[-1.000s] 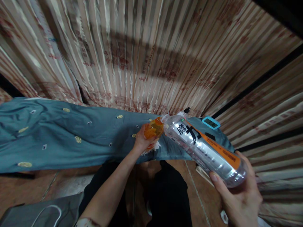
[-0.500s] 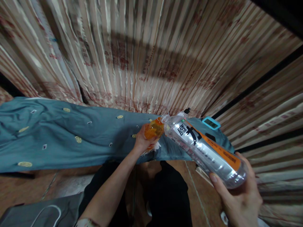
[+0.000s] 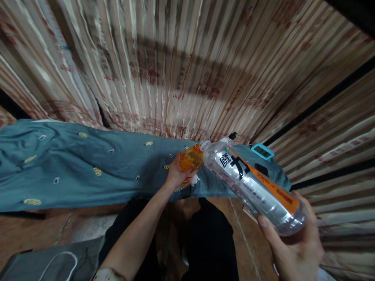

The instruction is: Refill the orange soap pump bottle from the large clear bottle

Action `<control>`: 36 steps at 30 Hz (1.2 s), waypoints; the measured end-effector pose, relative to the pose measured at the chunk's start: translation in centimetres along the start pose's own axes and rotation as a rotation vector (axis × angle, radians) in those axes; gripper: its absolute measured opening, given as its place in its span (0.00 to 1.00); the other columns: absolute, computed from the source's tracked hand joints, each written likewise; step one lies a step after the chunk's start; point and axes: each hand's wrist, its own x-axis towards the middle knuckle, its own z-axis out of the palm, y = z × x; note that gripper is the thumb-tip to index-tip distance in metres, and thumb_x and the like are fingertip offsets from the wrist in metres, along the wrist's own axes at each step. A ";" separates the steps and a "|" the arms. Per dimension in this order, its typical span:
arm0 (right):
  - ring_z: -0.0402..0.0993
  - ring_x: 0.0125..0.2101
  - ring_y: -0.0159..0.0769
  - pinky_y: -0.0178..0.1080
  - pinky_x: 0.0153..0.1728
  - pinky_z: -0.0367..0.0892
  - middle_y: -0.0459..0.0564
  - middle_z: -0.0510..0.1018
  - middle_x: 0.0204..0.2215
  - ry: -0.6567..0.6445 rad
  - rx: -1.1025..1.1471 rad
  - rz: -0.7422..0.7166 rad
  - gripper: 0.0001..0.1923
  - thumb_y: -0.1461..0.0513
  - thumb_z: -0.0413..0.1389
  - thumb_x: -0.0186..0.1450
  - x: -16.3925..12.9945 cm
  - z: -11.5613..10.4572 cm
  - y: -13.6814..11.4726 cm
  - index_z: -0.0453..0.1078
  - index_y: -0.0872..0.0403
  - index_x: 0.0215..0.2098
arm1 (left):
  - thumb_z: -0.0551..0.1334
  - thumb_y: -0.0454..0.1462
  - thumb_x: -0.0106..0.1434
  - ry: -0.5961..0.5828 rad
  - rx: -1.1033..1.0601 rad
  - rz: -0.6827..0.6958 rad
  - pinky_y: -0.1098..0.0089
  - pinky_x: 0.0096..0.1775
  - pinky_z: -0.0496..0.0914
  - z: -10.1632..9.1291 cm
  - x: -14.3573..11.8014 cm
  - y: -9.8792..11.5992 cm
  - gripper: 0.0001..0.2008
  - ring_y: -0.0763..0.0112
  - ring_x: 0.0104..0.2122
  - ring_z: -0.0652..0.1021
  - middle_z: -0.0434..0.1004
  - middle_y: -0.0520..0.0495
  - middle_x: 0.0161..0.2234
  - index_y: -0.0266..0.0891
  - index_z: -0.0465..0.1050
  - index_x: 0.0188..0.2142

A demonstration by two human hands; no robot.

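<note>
My left hand (image 3: pixel 175 173) is wrapped round an orange bottle (image 3: pixel 191 158) that stands about upright over the cloth-covered surface. With my right hand (image 3: pixel 299 238) I grip the base of a large clear plastic bottle (image 3: pixel 254 183) with a silver and orange label. That bottle is tilted, its neck down to the left and its base raised toward me. Its mouth meets the mouth of the orange bottle. Whether liquid runs between them I cannot make out. Under the orange bottle lies something white with a ragged edge (image 3: pixel 195 179).
A teal patterned cloth (image 3: pixel 117 168) covers the narrow surface. At its right lie a blue-rimmed digital timer (image 3: pixel 263 151) and a dark flat object (image 3: pixel 261 169). A black-topped clear container (image 3: pixel 232 136) stands behind the large bottle. Pleated curtains (image 3: pixel 164 78) hang behind. A white cable (image 3: pixel 63 257) lies lower left.
Both bottles stay mouth to mouth in nearly the same place. The base of the large bottle has dipped very slightly; the view has shifted a little.
</note>
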 end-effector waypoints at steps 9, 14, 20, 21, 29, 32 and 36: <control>0.71 0.56 0.54 0.63 0.64 0.58 0.61 0.70 0.61 0.017 -0.035 -0.047 0.50 0.45 0.67 0.55 -0.5 0.0 0.0 0.59 0.55 0.69 | 0.74 0.38 0.48 0.003 0.029 0.005 0.57 0.54 0.75 -0.1 0.1 -0.3 0.30 0.58 0.49 0.82 0.81 0.46 0.48 0.42 0.69 0.50; 0.66 0.61 0.57 0.64 0.66 0.52 0.62 0.67 0.63 0.008 -0.019 -0.039 0.51 0.46 0.68 0.55 -0.9 -0.1 -0.1 0.58 0.55 0.70 | 0.75 0.38 0.47 0.014 0.029 -0.003 0.56 0.55 0.75 0.1 0.1 -0.3 0.32 0.57 0.49 0.82 0.81 0.45 0.49 0.42 0.69 0.51; 0.66 0.61 0.58 0.65 0.65 0.54 0.62 0.67 0.64 -0.008 -0.008 -0.017 0.52 0.45 0.68 0.55 -1.3 0.0 0.0 0.56 0.54 0.71 | 0.75 0.40 0.48 -0.003 0.017 -0.001 0.57 0.52 0.76 0.0 0.0 -0.1 0.31 0.57 0.47 0.82 0.81 0.44 0.47 0.41 0.69 0.51; 0.66 0.62 0.58 0.65 0.65 0.53 0.62 0.67 0.64 -0.005 -0.014 -0.019 0.52 0.45 0.68 0.54 -1.3 0.1 0.0 0.56 0.54 0.71 | 0.75 0.40 0.49 -0.009 0.015 0.003 0.58 0.52 0.76 0.0 0.0 0.0 0.30 0.57 0.46 0.82 0.82 0.45 0.46 0.41 0.69 0.50; 0.64 0.62 0.62 0.66 0.65 0.54 0.63 0.65 0.65 -0.021 0.008 -0.018 0.57 0.44 0.69 0.51 -1.6 -0.4 0.6 0.55 0.54 0.71 | 0.75 0.38 0.49 -0.018 0.000 0.006 0.60 0.51 0.77 -0.1 0.0 0.1 0.30 0.59 0.45 0.83 0.82 0.45 0.46 0.41 0.69 0.50; 0.64 0.63 0.61 0.63 0.62 0.61 0.62 0.62 0.67 -0.072 -0.009 -0.048 0.58 0.46 0.70 0.52 -2.0 -0.8 1.3 0.50 0.52 0.73 | 0.75 0.38 0.49 -0.020 -0.012 0.010 0.60 0.52 0.76 -0.1 0.0 0.2 0.30 0.60 0.46 0.83 0.82 0.46 0.47 0.41 0.69 0.50; 0.67 0.61 0.60 0.62 0.59 0.66 0.63 0.63 0.66 -0.067 -0.055 -0.053 0.59 0.47 0.70 0.53 -2.5 -0.7 1.4 0.49 0.52 0.74 | 0.75 0.38 0.48 -0.012 -0.003 0.006 0.60 0.51 0.76 -0.1 -0.1 0.3 0.30 0.59 0.47 0.82 0.82 0.45 0.47 0.41 0.69 0.50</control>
